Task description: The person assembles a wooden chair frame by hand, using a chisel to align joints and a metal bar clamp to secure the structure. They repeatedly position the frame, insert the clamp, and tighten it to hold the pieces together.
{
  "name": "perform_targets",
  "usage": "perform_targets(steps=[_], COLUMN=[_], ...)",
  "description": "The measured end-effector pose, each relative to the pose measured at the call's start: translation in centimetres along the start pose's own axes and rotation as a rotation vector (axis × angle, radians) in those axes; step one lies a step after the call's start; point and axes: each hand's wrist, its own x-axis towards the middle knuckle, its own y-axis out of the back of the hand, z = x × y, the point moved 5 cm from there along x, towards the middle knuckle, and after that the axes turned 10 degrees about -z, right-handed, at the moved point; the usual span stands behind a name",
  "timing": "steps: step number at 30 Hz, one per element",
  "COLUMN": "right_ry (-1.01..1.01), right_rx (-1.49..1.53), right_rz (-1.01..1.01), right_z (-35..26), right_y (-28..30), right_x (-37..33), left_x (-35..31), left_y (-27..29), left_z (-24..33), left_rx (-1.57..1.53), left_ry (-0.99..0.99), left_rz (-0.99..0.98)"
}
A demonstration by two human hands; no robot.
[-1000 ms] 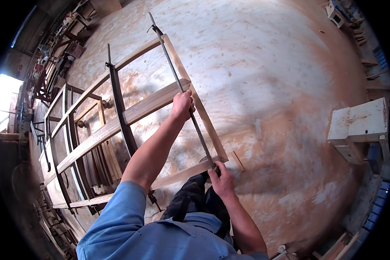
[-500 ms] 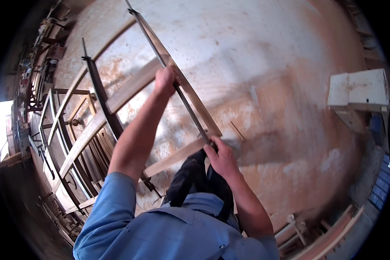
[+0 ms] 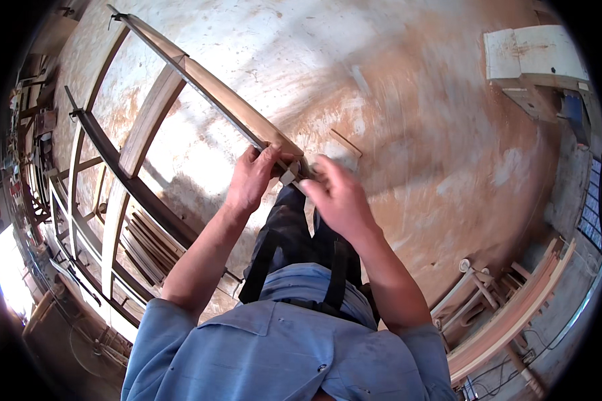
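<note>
A long metal bar clamp (image 3: pixel 207 95) lies along the near rail (image 3: pixel 244 110) of a light wooden frame, running from the far left toward my waist. My left hand (image 3: pixel 253 175) is closed round the clamp's near end, by a small pale block (image 3: pixel 289 175). Close beside that end, my right hand (image 3: pixel 341 199) is bent with its fingers curled and smeared by motion. Whether it grips the clamp's end or moves free of it I cannot make out. A broad wooden crosspiece (image 3: pixel 152 110) meets the rail. Further left, a second, dark bar clamp (image 3: pixel 137 190) crosses the frame.
Several wooden strips (image 3: pixel 147 247) are stacked under the frame at left. A thin stick (image 3: pixel 346 142) lies on the stained floor. A white cabinet-like box (image 3: pixel 535 57) stands at the far right. Long boards (image 3: pixel 515 321) and wooden parts fill the lower right.
My left hand has slid from the middle of the clamp down to its near end. My right hand has shifted slightly up beside that end. In the view, the frame now sits further left.
</note>
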Motion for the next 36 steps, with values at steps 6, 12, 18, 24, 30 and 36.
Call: perform_targets(steps=[6,12,18,24,30,36], right_ry=[-0.788,-0.412,0.006,-0.501,0.066,0.142], right_rx=[1.008,1.595,0.706,1.304,1.18,0.414], right_rz=[-0.322,0.097,-0.434,-0.231,-0.205,-0.368], right_z=[7.2,9.5,2.4,8.2,6.7,3.9], right_y=[-1.9,-3.2,-2.1,-5.5,-0.2,-2.6], right_x=[-7.0,-4.9,-7.3,-7.3,-6.6,-7.7], left_x=[-0.5,-0.8,-0.7,-0.4,0.0,-0.3], left_y=[-0.3,-1.1,-1.2,-1.6,-1.0,-1.5], left_z=[0.3,0.6,0.3,-0.2,-1.2,-0.7], left_rx=[0.151,0.329,0.252,0.176,0.135,0.15], left_ry=[-0.048,-0.065,-0.028,-0.071,-0.085,-0.05], left_rz=[0.023,0.088,0.077,0.074,0.093,0.109])
